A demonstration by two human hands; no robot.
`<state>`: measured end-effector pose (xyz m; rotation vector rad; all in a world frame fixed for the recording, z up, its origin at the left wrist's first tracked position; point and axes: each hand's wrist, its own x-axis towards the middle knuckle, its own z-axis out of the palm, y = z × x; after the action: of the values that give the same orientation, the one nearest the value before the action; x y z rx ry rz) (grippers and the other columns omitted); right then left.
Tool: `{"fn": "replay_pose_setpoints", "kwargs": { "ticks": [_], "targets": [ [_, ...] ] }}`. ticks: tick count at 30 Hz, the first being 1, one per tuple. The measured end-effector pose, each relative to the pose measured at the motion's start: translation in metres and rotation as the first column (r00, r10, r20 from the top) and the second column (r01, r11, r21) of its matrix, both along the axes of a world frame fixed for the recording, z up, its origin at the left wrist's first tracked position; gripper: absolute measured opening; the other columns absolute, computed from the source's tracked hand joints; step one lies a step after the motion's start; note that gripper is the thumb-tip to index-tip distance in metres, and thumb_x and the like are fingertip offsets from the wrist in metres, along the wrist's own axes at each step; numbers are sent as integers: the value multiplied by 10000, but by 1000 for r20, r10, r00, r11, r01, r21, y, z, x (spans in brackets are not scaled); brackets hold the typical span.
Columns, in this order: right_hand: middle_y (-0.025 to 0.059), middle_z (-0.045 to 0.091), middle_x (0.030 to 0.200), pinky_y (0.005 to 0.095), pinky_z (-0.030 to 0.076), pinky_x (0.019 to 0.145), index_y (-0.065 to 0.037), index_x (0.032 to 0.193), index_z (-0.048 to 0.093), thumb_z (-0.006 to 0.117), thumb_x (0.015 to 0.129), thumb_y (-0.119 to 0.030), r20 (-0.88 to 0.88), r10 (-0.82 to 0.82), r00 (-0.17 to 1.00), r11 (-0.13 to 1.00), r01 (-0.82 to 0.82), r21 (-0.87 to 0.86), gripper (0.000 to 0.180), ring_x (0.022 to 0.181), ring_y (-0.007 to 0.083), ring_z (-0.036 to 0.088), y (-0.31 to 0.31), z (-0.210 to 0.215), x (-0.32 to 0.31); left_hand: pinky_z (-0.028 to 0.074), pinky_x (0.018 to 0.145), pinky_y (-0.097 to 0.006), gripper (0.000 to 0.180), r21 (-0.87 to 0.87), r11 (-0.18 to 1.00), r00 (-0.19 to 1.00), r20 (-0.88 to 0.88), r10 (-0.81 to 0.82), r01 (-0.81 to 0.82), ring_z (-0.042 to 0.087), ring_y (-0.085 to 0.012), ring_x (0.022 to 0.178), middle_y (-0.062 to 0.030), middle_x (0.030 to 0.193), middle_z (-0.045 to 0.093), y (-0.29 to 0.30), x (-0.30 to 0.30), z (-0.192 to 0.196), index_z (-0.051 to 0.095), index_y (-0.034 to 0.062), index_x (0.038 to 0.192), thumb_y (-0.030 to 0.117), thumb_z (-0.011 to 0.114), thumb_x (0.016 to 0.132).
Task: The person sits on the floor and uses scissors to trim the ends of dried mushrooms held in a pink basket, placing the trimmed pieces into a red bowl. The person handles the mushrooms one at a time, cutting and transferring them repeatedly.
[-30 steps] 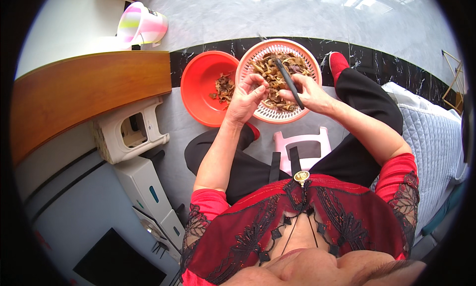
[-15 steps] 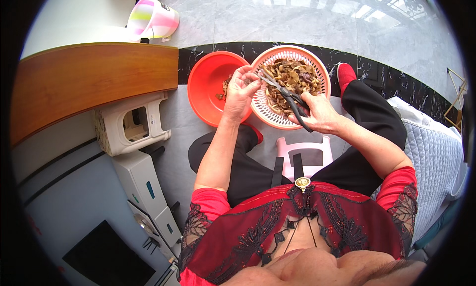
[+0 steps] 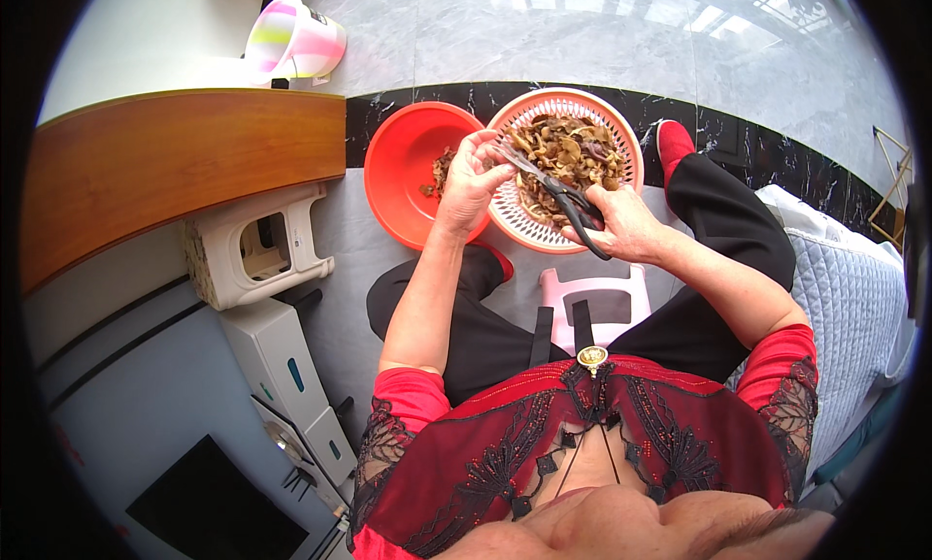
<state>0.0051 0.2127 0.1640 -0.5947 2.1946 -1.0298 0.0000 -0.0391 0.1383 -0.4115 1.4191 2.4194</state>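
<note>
As I sit bent over a pink and white slotted basket, my right hand grips a pair of black-handled scissors, its fingers covering part of the handle loops. The blades angle up and left, above the basket, toward the fingertips of my left hand. That hand is partly closed, fingers curled toward the thumb, but I cannot tell whether a small piece is pinched between them, and the blade tips are too fine to make out against them. Brown mushroom pieces fill the middle of the basket, some of them hidden under the scissors and my right hand. Just beside it, on the left, a red basin holds a small heap of brown scraps, partly blocked from view by my left hand, which also hides part of where the two rims come together. Below, a pink stool shows only in part between my black-trousered legs. At the right, a pale quilted cover runs into the dark edge of the lens, cut off there.
</note>
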Motion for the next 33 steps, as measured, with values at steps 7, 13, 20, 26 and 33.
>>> {"fn": "replay_pose_setpoints", "kwargs": {
  "ticks": [7,13,20,26,33],
  "targets": [
    [183,605,652,435,487,656,20,790,561,662,784,-511,14,-3,1000,1000,3,-15,540,654,364,635,1,-1,0,511,829,-261,538,-84,996,998,-45,-36,32,593,-130,906,-41,933,585,-5,-3,-5,387,9,1228,-94,642,766],
    [200,609,663,450,484,666,19,786,564,657,791,-509,10,-5,1000,1000,5,-10,536,667,388,631,0,-3,2,518,807,-250,514,-115,992,998,-32,-55,51,607,-130,898,-57,963,599,-8,-3,-7,393,1,1227,-94,622,777],
    [237,629,724,460,479,702,25,894,605,633,820,-502,121,-21,992,1000,20,10,533,740,392,639,-1,-6,9,509,767,-233,534,-100,994,999,26,-33,35,593,-117,830,-49,902,583,-9,-4,-18,388,-12,1217,-88,650,758],
    [232,632,735,439,481,728,26,916,613,596,833,-545,303,-31,952,998,14,57,577,755,384,639,0,-18,21,526,739,-231,469,-165,980,988,123,-88,108,623,-138,800,-41,860,599,0,2,-38,433,-13,1170,-48,675,770],
    [174,603,659,385,472,653,95,818,584,496,806,-700,421,-182,888,983,169,69,800,680,280,623,2,-44,19,502,945,-335,343,99,991,993,71,-96,89,589,-258,1091,-108,1113,566,-4,2,-31,529,-16,1171,-5,633,844]
  ]
}}
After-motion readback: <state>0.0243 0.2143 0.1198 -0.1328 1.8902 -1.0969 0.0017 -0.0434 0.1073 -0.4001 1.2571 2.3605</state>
